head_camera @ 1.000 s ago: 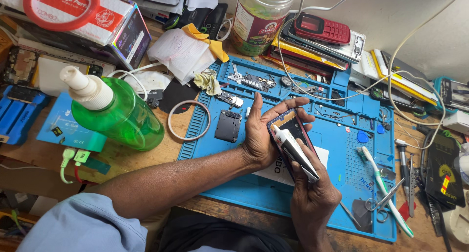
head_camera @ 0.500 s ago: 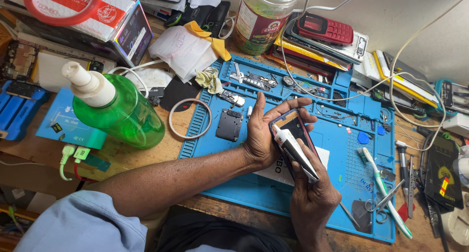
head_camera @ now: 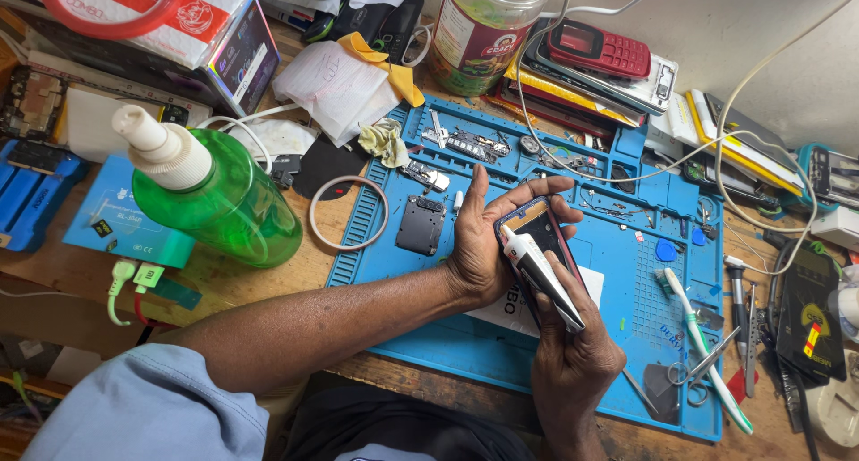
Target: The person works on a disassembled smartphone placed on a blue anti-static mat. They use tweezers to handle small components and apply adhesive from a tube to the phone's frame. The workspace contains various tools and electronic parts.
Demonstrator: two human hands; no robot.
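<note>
Right hand, near the counter's front edge, has its fingers closed round a small white glue tube, nozzle on the phone frame. Left hand cups that frame over the blue mat, fingers curled on its edges. Thin, light, fragile-looking: best held by its sides.
</note>
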